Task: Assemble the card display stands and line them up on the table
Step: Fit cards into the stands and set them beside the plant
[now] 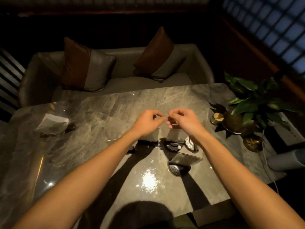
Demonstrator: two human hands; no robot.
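Card stand parts are mid-assembly — left hand (148,120) and right hand (180,119) each pinch a small clear piece (173,124) above mid-table (115,103), fingers curled. Remaining stand pieces (175,146) lie beneath, toward the near edge. Next, likely, comes aligning and joining — precisely.

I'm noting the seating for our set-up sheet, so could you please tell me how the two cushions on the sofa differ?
The left cushion leans left and looks larger; the right cushion leans right and stands on a corner, diamond-like. On the left cushion the brown half is to the left; on the right cushion it is uppermost. Both are half brown, half grey, propped against the sofa back.
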